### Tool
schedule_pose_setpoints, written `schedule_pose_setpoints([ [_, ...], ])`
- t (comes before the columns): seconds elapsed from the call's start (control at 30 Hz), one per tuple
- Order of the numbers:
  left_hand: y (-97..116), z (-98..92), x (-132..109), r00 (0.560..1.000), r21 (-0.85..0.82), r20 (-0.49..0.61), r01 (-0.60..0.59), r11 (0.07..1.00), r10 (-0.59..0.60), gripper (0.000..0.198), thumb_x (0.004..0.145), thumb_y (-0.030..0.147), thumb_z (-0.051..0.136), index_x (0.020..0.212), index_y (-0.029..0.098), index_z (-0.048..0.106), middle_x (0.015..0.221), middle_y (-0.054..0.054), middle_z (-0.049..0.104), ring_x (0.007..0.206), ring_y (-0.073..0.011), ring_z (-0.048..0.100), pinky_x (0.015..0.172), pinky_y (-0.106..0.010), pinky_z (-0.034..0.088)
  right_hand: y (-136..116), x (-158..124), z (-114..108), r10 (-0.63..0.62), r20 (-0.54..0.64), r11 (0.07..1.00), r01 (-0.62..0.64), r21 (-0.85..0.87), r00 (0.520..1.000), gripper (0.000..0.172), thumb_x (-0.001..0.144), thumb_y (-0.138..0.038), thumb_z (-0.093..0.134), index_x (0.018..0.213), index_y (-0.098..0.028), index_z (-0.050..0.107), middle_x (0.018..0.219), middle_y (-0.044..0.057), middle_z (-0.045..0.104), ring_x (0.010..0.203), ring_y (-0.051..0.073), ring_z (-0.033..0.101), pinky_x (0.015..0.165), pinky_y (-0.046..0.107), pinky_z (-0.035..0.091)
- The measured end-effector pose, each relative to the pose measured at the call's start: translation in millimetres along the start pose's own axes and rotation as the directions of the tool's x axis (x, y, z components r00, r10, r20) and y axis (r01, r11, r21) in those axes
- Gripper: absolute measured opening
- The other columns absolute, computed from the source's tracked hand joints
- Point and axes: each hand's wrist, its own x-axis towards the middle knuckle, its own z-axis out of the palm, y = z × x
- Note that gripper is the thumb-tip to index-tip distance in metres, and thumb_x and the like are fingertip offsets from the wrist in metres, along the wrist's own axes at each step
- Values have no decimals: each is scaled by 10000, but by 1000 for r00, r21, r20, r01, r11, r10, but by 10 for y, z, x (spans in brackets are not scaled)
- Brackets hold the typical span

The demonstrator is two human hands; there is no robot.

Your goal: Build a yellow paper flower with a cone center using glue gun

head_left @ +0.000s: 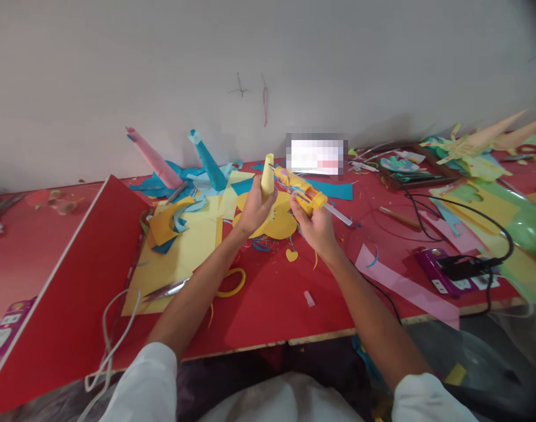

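My left hand (257, 206) is closed around a pale yellow paper cone (268, 173), which stands upright with its narrow end up. In my right hand (314, 221) is a yellow glue gun (300, 189), its nozzle at the upper part of the cone. A clear glue stick (338, 214) sticks out of the gun's back. Below both hands lies a yellow rounded paper shape (282, 225), partly hidden by my left hand. A small yellow paper heart (291, 255) lies in front of it.
Pink (156, 161) and blue cones (210, 164) stand at the back left. Scissors (232, 283) lie near my left forearm. A red divider (74, 281) stands at left. At right are a pink strip (408, 287), purple power box (446, 272), black cable (478, 218) and tray (426, 176).
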Motion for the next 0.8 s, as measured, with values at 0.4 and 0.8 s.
schedule_pose_setpoints([
  [0.4,5,-20,13,1000,0,2,5,1000,-5,256,979,433,639,1099,261,491,996,-51,548,937,-227,567,872,-441,513,58,91,-13,-82,-37,987,76,-143,996,418,1036,-639,503,1102,-261,668,1014,97,734,972,292,708,910,458,589],
  [0.8,8,-15,-8,1000,3,3,8,1000,-8,238,995,395,616,1128,243,490,1039,-58,594,961,-212,604,896,-402,519,98,69,33,-100,-44,984,92,-151,994,437,1035,-647,496,1092,-257,685,1054,113,738,1026,298,710,927,450,586],
])
